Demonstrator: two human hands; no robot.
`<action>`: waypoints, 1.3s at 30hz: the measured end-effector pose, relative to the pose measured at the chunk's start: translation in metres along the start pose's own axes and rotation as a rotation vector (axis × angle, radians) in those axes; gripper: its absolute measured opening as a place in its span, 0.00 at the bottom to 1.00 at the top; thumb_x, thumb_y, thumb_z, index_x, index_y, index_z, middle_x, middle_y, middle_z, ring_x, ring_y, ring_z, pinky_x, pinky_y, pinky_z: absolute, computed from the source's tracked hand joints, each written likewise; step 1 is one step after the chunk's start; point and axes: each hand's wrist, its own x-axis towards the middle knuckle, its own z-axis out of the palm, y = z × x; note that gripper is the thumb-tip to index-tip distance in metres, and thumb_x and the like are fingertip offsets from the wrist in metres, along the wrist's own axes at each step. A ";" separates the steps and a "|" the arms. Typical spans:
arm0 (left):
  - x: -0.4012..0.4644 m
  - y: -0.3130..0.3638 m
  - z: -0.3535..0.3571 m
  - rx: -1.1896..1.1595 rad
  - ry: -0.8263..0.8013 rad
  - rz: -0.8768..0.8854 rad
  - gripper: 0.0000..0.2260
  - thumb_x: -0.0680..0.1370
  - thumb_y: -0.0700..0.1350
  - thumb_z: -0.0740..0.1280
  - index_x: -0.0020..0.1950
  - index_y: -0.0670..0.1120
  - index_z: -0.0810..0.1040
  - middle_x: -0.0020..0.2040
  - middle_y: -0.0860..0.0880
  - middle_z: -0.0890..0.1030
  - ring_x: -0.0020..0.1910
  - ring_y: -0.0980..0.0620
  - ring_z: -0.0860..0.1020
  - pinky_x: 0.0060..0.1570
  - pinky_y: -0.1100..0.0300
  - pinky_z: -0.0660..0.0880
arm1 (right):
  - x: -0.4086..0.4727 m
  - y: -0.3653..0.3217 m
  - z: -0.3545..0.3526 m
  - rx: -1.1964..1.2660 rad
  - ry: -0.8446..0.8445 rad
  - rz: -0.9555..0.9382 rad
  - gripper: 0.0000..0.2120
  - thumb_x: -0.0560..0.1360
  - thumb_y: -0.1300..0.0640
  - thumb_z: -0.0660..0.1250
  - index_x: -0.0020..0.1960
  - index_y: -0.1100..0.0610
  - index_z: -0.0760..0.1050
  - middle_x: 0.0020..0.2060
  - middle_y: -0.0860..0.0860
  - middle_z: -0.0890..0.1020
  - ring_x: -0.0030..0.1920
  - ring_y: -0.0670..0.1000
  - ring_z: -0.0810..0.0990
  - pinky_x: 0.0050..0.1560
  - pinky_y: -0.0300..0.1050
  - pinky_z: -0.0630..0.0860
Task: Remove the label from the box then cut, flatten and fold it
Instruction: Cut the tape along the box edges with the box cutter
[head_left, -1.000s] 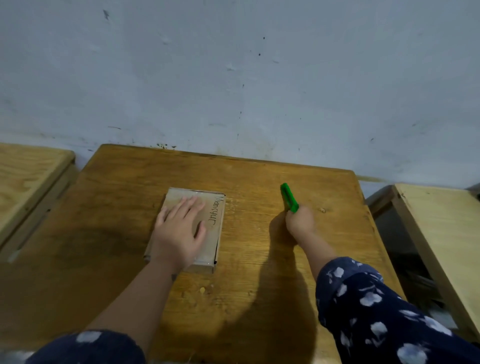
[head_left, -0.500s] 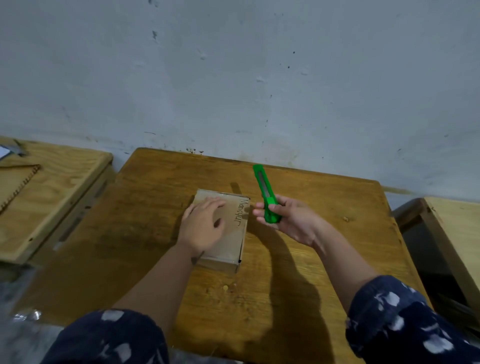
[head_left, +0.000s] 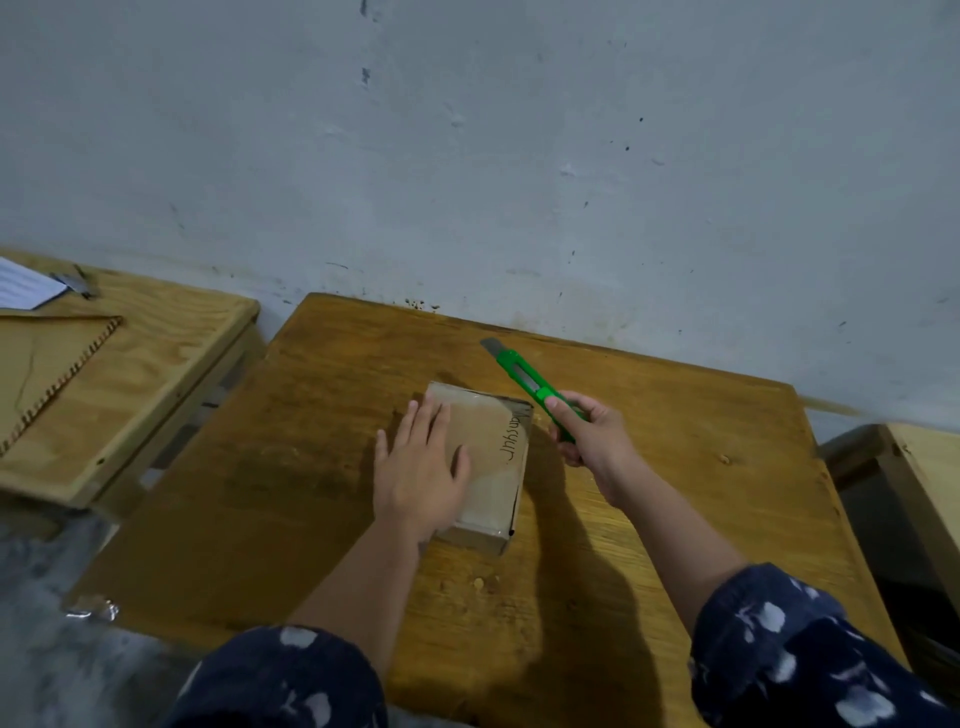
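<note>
A small flat cardboard box (head_left: 491, 467) lies in the middle of the wooden table (head_left: 675, 467), covered in clear tape, with handwriting along its right side. My left hand (head_left: 418, 470) rests flat on the box's left half, fingers spread. My right hand (head_left: 592, 431) grips a green utility knife (head_left: 524, 376) just right of the box's far right corner. The knife's blade is extended and points up and away toward the wall, above the table.
A second wooden table (head_left: 156, 374) stands to the left with a brown notebook (head_left: 47, 374) and papers (head_left: 21, 286) on it. Another light wooden piece (head_left: 924, 467) stands at the right. A grey wall (head_left: 519, 156) rises right behind the table.
My right hand picked the green knife up from the table and brought it left, next to the box, with the blade now out. My left hand stayed flat on the box.
</note>
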 end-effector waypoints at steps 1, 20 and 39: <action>0.000 0.000 0.000 0.001 0.005 0.002 0.27 0.81 0.59 0.46 0.78 0.52 0.48 0.79 0.53 0.45 0.77 0.53 0.42 0.75 0.44 0.46 | 0.000 -0.002 0.001 -0.036 0.020 -0.023 0.12 0.76 0.54 0.66 0.59 0.54 0.78 0.31 0.51 0.76 0.25 0.44 0.70 0.25 0.36 0.66; 0.001 0.000 0.002 -0.031 0.041 -0.002 0.27 0.80 0.58 0.49 0.78 0.51 0.51 0.79 0.53 0.46 0.77 0.54 0.44 0.76 0.49 0.46 | 0.025 -0.022 0.026 -0.925 -0.056 -0.288 0.15 0.78 0.54 0.63 0.64 0.44 0.74 0.58 0.51 0.80 0.38 0.44 0.74 0.25 0.33 0.64; 0.002 0.000 0.004 -0.028 0.043 -0.012 0.28 0.80 0.58 0.49 0.78 0.51 0.50 0.79 0.53 0.45 0.77 0.54 0.43 0.76 0.49 0.45 | 0.042 -0.022 0.033 -1.378 -0.151 -0.498 0.23 0.80 0.57 0.54 0.72 0.38 0.61 0.50 0.51 0.77 0.45 0.53 0.76 0.31 0.46 0.70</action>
